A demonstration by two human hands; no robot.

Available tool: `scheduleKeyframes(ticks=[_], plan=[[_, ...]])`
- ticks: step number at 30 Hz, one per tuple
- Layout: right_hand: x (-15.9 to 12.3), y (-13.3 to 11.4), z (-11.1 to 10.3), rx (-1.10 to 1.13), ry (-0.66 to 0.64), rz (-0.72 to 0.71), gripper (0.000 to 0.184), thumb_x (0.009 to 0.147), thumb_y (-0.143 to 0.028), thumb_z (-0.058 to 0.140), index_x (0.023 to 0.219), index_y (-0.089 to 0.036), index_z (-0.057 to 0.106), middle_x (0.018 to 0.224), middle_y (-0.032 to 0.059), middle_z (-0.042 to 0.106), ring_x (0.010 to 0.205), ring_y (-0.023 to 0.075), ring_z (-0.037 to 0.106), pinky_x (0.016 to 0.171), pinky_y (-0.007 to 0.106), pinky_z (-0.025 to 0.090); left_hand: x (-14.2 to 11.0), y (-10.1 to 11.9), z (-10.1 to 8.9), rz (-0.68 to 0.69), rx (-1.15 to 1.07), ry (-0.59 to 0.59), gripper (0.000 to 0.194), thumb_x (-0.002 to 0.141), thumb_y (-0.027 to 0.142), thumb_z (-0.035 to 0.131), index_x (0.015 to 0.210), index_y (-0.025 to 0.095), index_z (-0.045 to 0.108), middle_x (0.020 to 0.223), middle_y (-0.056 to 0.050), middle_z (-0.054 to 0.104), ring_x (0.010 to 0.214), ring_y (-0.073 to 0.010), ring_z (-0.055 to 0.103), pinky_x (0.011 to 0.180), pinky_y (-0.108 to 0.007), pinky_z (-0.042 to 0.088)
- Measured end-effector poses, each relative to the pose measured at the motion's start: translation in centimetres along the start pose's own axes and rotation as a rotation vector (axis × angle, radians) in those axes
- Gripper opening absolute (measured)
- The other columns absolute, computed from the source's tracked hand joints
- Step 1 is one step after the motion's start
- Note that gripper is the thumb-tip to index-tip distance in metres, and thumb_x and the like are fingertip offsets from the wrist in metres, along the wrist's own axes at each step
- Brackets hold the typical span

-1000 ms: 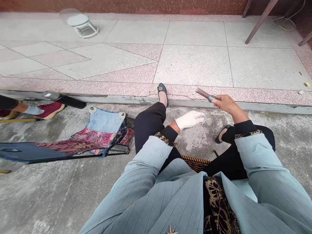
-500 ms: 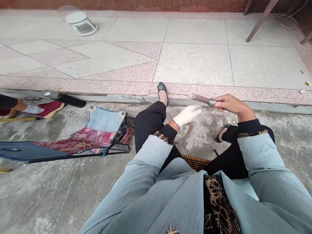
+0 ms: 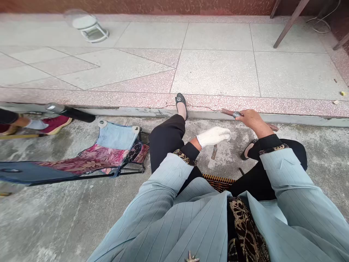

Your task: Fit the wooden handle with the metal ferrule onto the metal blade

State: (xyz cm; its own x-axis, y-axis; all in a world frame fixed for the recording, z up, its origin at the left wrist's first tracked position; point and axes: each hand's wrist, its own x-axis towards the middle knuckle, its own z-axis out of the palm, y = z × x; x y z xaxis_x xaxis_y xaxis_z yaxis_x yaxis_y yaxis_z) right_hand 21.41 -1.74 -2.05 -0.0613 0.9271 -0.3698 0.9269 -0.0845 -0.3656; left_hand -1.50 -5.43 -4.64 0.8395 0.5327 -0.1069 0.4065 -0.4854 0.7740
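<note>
My right hand (image 3: 247, 118), bare, is closed around a short wooden stick (image 3: 228, 111) with grey wire (image 3: 236, 114) wound round it near my fingers. The stick's end points left over the step edge. My left hand (image 3: 214, 136) wears a white knitted glove and has its fingers curled together, lower and to the left of my right hand. A second wooden stick (image 3: 214, 152) shows below the glove and appears gripped in it; its upper part is hidden. Beside my right wrist a brown piece (image 3: 272, 127) shows, partly covered by my forearm.
A folding chair (image 3: 117, 134) with patterned cloth lies to the left. Near it are a dark cylinder (image 3: 79, 113) and another person's red shoe (image 3: 56, 123). A tiled step (image 3: 212, 72) rises ahead, with a small white stool (image 3: 92, 27). A woven seat (image 3: 219, 182) is under me.
My left hand has moved slightly down and right, and the stick below it has turned more upright. My right hand has shifted a little left and down, still holding its wire-wound stick.
</note>
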Motion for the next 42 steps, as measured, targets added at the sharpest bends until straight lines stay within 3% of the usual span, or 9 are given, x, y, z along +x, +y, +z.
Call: scheduleKeyframes(ticks=[5,8,10,12,18,23,30,36,42], plan=[[-0.5,-0.7,1.6,-0.267,-0.49,-0.084,0.025,0.077,-0.038,0.076,0.086,-0.015,0.076,0.078,0.0118,0.069,0.075,0.0246,0.062,0.067,0.033,0.039,-0.7,0.6,-1.3,-0.102,0.006,0.107,0.031,0.094,0.034,0.044,0.098,0.015,0.068,0.084,-0.001,0.067,0.077,-0.0149,0.058,0.075,-0.024,0.041],[-1.4,-1.5,2.2,-0.104,-0.926,-0.218,0.04,0.07,-0.049,0.078,0.093,-0.016,0.078,0.065,0.0036,0.065,0.059,0.016,0.056,0.063,0.03,0.04,-0.6,0.1,-1.7,-0.142,0.014,0.2,0.03,0.093,0.032,0.043,0.098,0.015,0.068,0.088,-0.002,0.068,0.082,-0.016,0.059,0.079,-0.025,0.042],[-2.2,-1.8,1.6,0.089,-1.035,-0.345,0.046,0.069,-0.052,0.078,0.098,-0.017,0.078,0.065,0.0006,0.064,0.056,0.0122,0.051,0.061,0.028,0.04,-0.3,-0.6,-1.7,-0.176,0.019,0.268,0.029,0.093,0.031,0.043,0.096,0.014,0.067,0.087,-0.003,0.067,0.083,-0.0165,0.059,0.08,-0.026,0.043],[-2.8,-1.7,0.4,0.274,-0.966,-0.466,0.046,0.071,-0.051,0.075,0.103,-0.018,0.078,0.069,-0.0009,0.064,0.058,0.0106,0.05,0.06,0.026,0.039,0.0,-1.3,-1.5,-0.206,0.013,0.318,0.029,0.094,0.03,0.041,0.094,0.013,0.065,0.088,-0.004,0.067,0.083,-0.0169,0.059,0.08,-0.027,0.043],[-2.1,0.4,-2.0,0.67,-0.133,-0.327,0.033,0.078,-0.046,0.067,0.08,-0.014,0.07,0.06,-0.0014,0.056,0.053,0.009,0.045,0.054,0.025,0.035,0.5,-1.3,-0.6,-0.198,-0.001,0.218,0.032,0.095,0.035,0.042,0.091,0.013,0.065,0.085,-0.004,0.065,0.078,-0.0159,0.056,0.077,-0.026,0.043],[-0.4,0.6,0.0,0.445,-0.029,-0.174,0.032,0.08,-0.043,0.065,0.091,-0.014,0.073,0.065,0.0013,0.06,0.058,0.0128,0.051,0.058,0.027,0.038,0.4,-0.6,0.0,-0.119,0.069,0.083,0.034,0.098,0.035,0.04,0.097,0.014,0.067,0.088,-0.004,0.067,0.079,-0.016,0.058,0.077,-0.025,0.042],[-0.9,-2.0,1.8,-0.289,-0.307,-0.193,0.023,0.085,-0.037,0.065,0.085,-0.016,0.074,0.078,0.0094,0.069,0.072,0.0198,0.06,0.061,0.03,0.036,0.5,-1.2,0.5,-0.116,0.168,-0.019,0.032,0.096,0.036,0.043,0.095,0.017,0.069,0.09,-0.004,0.068,0.082,-0.0171,0.06,0.074,-0.025,0.04],[-3.0,-1.3,-0.4,0.204,-0.992,-0.405,0.028,0.081,-0.043,0.071,0.084,-0.015,0.073,0.066,0.0,0.063,0.057,0.0106,0.051,0.058,0.025,0.039,0.2,-1.4,-0.2,0.008,-0.106,0.034,0.028,0.092,0.036,0.049,0.093,0.015,0.068,0.089,-0.004,0.067,0.08,-0.015,0.058,0.075,-0.024,0.041],[-3.3,1.2,-3.4,0.995,0.035,-0.316,0.043,0.077,-0.058,0.072,0.077,-0.016,0.063,0.067,0.0007,0.059,0.054,0.0078,0.046,0.052,0.022,0.037,0.2,-0.9,-0.5,-0.115,-0.403,0.177,0.033,0.094,0.04,0.043,0.091,0.013,0.063,0.07,0.0,0.057,0.056,-0.0089,0.044,0.057,-0.022,0.037]])
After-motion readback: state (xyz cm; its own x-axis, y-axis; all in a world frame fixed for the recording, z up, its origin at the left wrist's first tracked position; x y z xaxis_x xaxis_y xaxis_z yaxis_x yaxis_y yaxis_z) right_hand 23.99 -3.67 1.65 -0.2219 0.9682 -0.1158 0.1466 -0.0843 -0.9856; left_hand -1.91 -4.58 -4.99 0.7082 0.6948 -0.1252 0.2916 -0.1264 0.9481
